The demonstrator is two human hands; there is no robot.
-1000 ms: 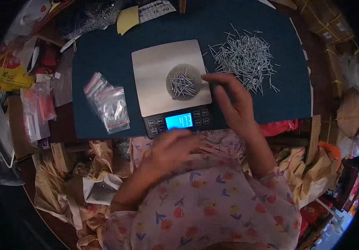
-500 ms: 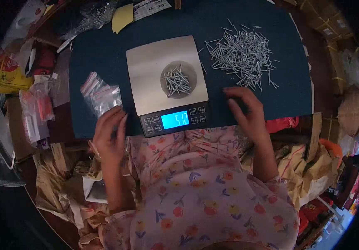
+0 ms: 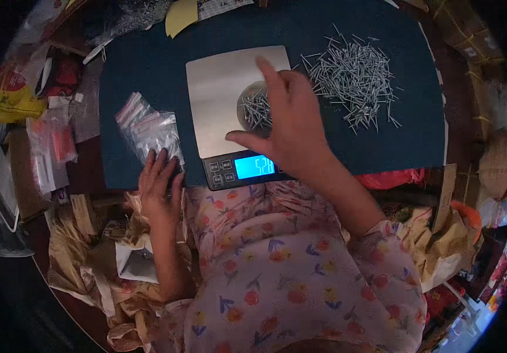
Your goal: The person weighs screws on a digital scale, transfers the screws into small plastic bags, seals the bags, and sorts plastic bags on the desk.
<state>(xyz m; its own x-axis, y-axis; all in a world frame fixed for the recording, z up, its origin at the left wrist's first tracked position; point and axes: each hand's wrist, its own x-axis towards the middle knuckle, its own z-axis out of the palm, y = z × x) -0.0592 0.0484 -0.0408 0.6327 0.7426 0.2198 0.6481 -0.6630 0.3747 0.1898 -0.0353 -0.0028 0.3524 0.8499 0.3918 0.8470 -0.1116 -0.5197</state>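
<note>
Your right hand (image 3: 294, 120) splayed over round dish (image 3: 256, 86), metal screws (image 3: 256, 109); left hand (image 3: 160, 187), fingers parted, on glossy bags (image 3: 153, 129), desk's (image 3: 115, 170) near-left corner.

I work in dim light. The dark blue desk (image 3: 406, 141) swallows much of it, deepest toward its far edge. By the middle of the near edge, the scale's display (image 3: 255, 166) glows cyan, the brightest patch, its digits slightly smeared. The metal plate (image 3: 215, 106) behind it carries a soft, pale sheen. Tiny glints pick out the heaped fasteners (image 3: 356, 82) toward the right edge; the plastic bags (image 3: 153, 132) near the left edge catch whitish glare. My right grip (image 3: 297, 120) looks a little soft, and my left grip (image 3: 160, 185) darkens toward its fingertips. The lens bows the desk's edges, and black rings the view. Past the far right corner, cartons (image 3: 462, 32) turn murky.
</note>
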